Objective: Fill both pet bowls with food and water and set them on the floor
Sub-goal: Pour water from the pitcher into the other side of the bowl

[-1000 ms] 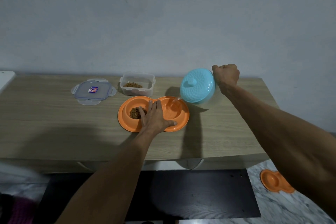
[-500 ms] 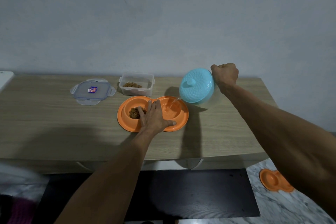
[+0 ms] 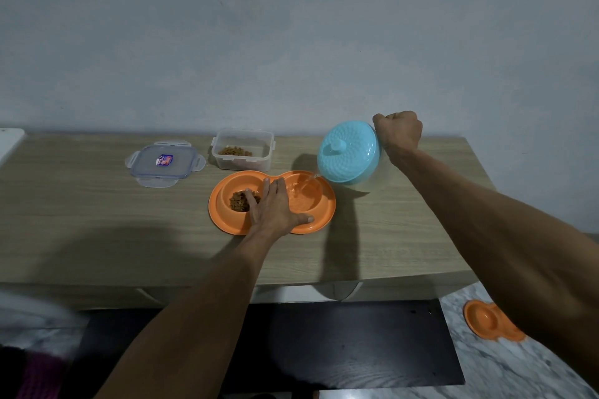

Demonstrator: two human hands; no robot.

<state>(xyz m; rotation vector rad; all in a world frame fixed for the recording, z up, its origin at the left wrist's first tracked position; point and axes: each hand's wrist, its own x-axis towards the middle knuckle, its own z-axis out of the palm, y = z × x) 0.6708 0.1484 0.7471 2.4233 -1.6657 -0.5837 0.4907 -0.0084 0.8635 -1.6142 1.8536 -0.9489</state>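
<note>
An orange double pet bowl lies on the wooden table. Its left well holds brown kibble; its right well holds water. My left hand rests flat across the bowl's middle, fingers straight, thumb on the front rim. My right hand grips the handle of a pitcher with a light blue lid, tipped towards the bowl. A thin stream of water runs from its spout into the right well. A second orange double bowl sits on the marble floor at the lower right, partly hidden by my right arm.
A clear food container with some kibble stands behind the bowl. Its lid lies to the left. A white object sits at the table's left edge. A dark mat covers the floor below the table.
The pitcher stays tipped and water keeps running into the right well. Both hands have hardly moved.
</note>
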